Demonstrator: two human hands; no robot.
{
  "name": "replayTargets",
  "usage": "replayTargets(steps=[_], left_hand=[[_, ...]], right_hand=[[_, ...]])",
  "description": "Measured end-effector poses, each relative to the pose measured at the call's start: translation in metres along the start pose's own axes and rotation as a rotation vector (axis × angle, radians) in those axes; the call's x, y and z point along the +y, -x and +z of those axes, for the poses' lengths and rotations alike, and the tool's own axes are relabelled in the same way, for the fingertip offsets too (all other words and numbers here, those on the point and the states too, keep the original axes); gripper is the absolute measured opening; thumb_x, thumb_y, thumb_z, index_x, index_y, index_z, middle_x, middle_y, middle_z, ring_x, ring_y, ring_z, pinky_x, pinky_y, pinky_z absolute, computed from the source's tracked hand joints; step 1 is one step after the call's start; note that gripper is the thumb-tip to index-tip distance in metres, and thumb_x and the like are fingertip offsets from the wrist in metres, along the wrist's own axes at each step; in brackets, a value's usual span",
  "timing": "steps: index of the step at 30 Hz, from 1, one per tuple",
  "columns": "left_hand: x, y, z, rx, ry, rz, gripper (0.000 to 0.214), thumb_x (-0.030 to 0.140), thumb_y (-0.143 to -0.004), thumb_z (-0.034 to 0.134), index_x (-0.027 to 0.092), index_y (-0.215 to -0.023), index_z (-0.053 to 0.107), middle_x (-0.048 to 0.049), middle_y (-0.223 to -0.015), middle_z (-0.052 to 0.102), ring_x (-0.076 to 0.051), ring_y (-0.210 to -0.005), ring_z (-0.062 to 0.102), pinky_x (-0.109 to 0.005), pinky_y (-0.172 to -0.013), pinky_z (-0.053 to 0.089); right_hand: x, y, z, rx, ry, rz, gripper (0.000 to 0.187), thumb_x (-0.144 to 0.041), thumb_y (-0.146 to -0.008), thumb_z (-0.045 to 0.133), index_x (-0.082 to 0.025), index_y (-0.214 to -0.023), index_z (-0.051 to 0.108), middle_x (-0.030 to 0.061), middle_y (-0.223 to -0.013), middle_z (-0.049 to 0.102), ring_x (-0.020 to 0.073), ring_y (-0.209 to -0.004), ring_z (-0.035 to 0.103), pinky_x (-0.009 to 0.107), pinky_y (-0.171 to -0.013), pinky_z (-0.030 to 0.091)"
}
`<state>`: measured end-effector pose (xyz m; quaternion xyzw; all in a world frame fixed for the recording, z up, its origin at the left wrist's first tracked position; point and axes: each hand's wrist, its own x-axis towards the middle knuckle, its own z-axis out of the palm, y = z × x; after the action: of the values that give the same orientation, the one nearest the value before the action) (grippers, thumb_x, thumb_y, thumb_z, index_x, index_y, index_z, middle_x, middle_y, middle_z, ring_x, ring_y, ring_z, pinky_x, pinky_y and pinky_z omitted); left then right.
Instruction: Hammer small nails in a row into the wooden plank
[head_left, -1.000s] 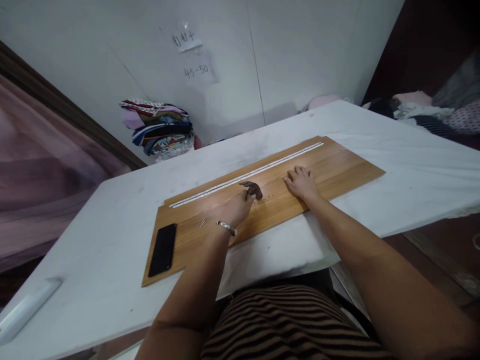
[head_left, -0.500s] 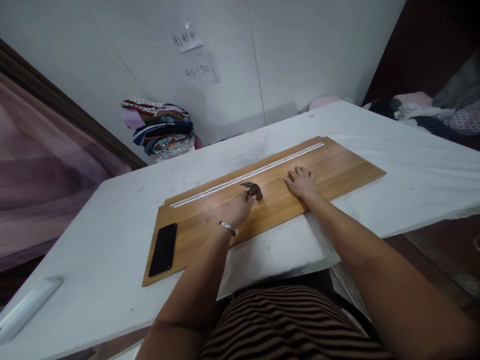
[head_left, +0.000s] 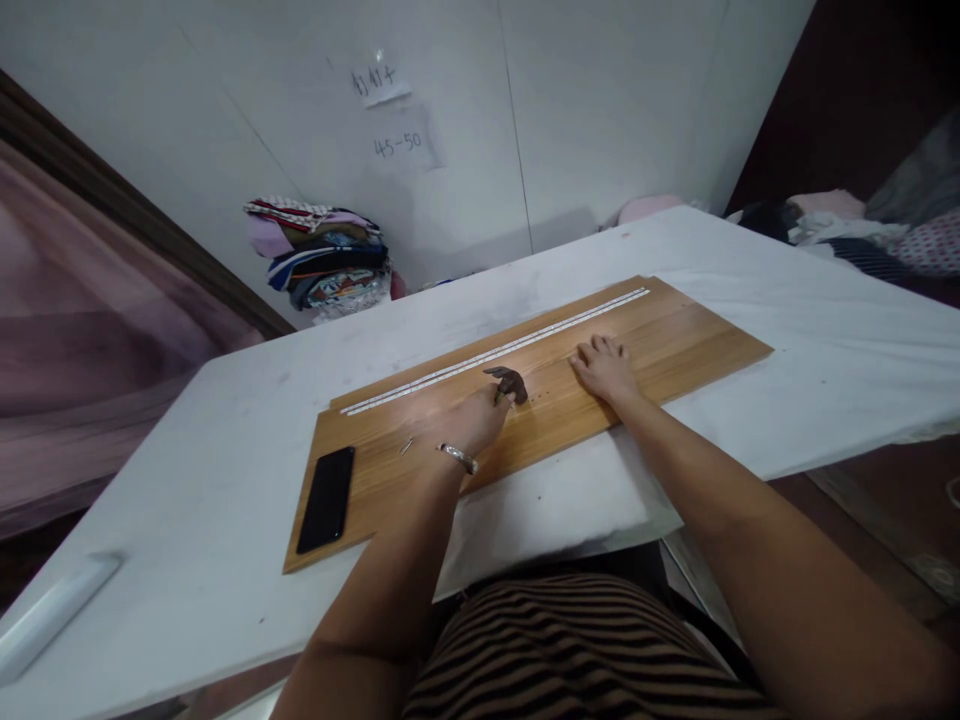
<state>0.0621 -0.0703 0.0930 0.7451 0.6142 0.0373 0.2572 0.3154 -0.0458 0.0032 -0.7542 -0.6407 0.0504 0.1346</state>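
A long wooden board (head_left: 675, 345) lies on the white table (head_left: 187, 470). Along its far edge runs a thin white strip (head_left: 495, 352). My left hand (head_left: 469, 420), with a metal bracelet on the wrist, is closed round a small hammer whose dark head (head_left: 508, 381) sticks out above the board's middle. My right hand (head_left: 604, 368) rests on the board to the right of the hammer, fingers curled with the tips pressed on the wood; whether they pinch anything is hidden. A couple of small nails (head_left: 406, 446) lie on the board left of my left wrist.
A black phone (head_left: 326, 498) lies on the board's left end. A white bar-shaped object (head_left: 52, 615) sits at the table's near left corner. Folded cloth is stacked (head_left: 322, 252) against the wall behind the table. More fabric lies at far right (head_left: 862, 225).
Both hands stay where they were on the board. The hammer head has lifted very slightly. The view has shifted a little.
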Motion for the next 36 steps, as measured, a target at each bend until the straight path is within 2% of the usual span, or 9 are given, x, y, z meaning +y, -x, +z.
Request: replayTargets(steps=[5,36], left_hand=[[0.0026,0.0022,-0.0013,-0.01,0.033,-0.032,0.036,0.043,-0.1,0.044,0.017,-0.112,0.068,-0.011,-0.09,0.075,-0.023,-0.083,0.07,-0.031,-0.073,0.048],[0.0042,0.0006,-0.0003,0.008,0.101,-0.035,0.035,0.041,-0.101,0.045,0.017,-0.113,0.067,-0.0101,-0.091,0.075,-0.022,-0.085,0.07,-0.029,-0.075,0.048]], right_hand=[[-0.0001,0.0004,-0.0004,-0.002,0.004,-0.004,0.049,-0.044,-0.105,0.03,-0.019,-0.128,0.066,0.0178,-0.149,0.055,0.0329,-0.142,0.04,0.056,-0.114,0.029],[0.0021,-0.0006,0.0018,0.017,-0.017,-0.013,0.048,-0.044,-0.105,0.032,-0.02,-0.127,0.067,0.0179,-0.149,0.055,0.034,-0.141,0.041,0.057,-0.114,0.03]])
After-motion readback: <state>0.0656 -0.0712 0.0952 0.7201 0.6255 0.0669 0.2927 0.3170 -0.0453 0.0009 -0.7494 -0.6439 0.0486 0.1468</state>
